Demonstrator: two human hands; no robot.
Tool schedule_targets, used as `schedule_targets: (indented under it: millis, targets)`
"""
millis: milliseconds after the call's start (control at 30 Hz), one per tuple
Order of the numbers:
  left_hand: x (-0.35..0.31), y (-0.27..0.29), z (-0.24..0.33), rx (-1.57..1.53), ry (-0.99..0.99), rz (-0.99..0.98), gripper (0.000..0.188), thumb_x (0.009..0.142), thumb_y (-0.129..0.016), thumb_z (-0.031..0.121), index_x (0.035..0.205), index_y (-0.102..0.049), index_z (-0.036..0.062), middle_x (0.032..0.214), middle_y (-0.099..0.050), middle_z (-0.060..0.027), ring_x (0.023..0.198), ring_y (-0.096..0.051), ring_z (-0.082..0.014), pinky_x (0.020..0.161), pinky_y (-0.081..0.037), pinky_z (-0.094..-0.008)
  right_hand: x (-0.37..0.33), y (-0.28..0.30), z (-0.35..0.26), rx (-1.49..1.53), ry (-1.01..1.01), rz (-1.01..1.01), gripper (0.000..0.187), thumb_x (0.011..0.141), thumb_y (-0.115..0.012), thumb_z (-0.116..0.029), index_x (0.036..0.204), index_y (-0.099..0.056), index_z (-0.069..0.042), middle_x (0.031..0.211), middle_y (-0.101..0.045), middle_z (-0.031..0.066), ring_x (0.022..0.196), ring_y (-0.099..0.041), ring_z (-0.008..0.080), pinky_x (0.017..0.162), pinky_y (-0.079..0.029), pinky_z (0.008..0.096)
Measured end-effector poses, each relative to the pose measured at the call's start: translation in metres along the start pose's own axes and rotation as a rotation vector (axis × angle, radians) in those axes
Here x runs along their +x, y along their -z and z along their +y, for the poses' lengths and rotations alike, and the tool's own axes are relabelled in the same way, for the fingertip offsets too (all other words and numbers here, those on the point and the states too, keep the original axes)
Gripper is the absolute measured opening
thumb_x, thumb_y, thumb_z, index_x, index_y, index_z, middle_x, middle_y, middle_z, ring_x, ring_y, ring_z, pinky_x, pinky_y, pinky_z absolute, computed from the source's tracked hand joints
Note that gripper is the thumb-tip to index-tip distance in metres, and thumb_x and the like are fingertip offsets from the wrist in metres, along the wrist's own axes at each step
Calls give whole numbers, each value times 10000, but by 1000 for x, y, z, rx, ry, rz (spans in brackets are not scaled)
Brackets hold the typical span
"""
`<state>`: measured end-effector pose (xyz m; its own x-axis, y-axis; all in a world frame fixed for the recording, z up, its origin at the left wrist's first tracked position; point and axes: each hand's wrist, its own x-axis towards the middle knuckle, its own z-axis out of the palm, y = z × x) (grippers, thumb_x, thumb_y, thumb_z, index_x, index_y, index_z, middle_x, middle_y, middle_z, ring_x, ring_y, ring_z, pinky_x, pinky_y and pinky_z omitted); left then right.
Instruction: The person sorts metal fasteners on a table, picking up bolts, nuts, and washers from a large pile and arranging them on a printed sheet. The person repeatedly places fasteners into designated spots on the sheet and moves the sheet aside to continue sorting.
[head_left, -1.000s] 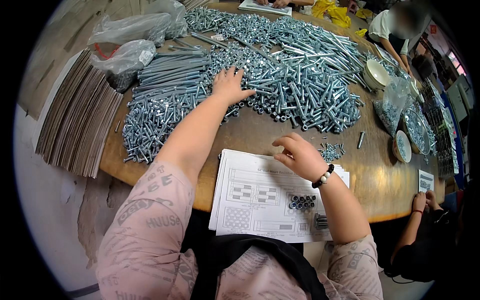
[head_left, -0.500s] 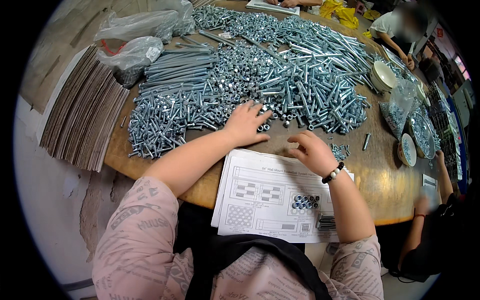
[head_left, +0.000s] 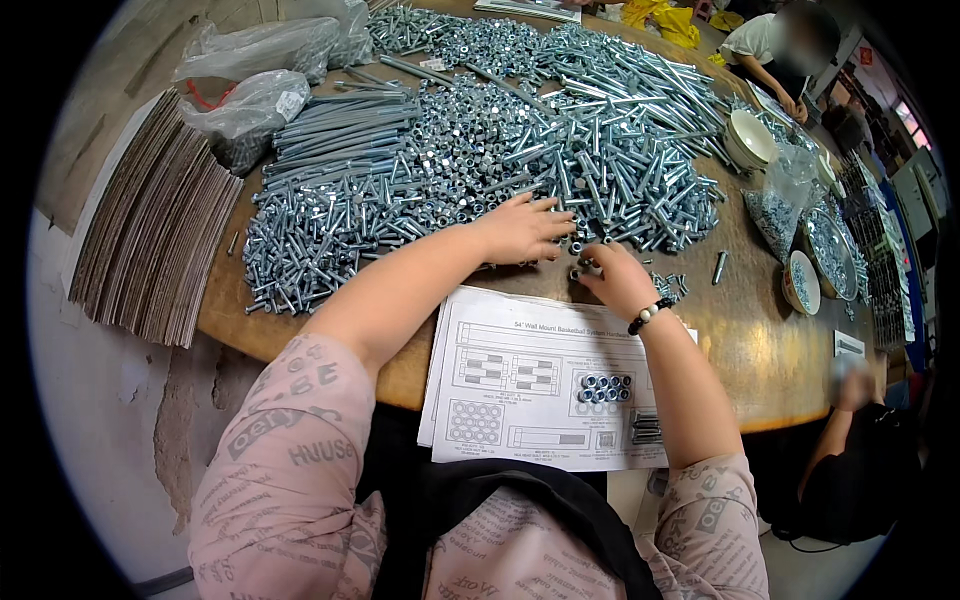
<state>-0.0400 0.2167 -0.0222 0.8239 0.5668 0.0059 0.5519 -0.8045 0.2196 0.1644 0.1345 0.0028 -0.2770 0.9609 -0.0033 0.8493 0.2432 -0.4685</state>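
Note:
My left hand (head_left: 522,232) lies palm down with fingers spread at the near edge of a heap of small hex nuts (head_left: 455,145). Beside it, my right hand (head_left: 622,278), a beaded bracelet on its wrist, curls thumb and fingers around a couple of nuts (head_left: 577,273) low over the table. Below both hands is a stack of printed sheets (head_left: 490,330) with line drawings of hardware. On the top sheet stand several nuts (head_left: 605,388) in rows, and several bolts (head_left: 645,428) lie by my right forearm.
Bolts are heaped left (head_left: 320,240) and right (head_left: 640,190), long rods (head_left: 345,130) behind. A cardboard stack (head_left: 150,220) and plastic bags (head_left: 245,115) stand left. Bowls (head_left: 750,140) and a bag of hardware (head_left: 775,215) are right. Other people sit at the far right and right edge.
My left hand has moved right along the heap's edge. My right hand, empty with fingers apart before, has moved forward and closed around nuts. The view has shifted slightly.

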Motion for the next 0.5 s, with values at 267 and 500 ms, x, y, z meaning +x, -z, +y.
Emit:
schedule_targets:
  millis: [267,500]
  targets:
    - [-49,38,6,-448,288,260,249,785,-612,156,1000,-600,32,949,-615,-111,871,-595,-243,765,-467,-340,11,-22,-5,-105,-3,-67,256,736,-662,-133,945,-547,-39,971,-547,168,906,-556,342,781,-465,406]
    - [-50,3,39,-65,171,210,265,727,-666,183,976,-614,108,896,-575,-85,868,-565,-276,760,-442,-376,29,-35,-20,-85,-7,3,319,708,-701,-162,978,-556,-77,987,-542,163,882,-569,339,761,-478,399]
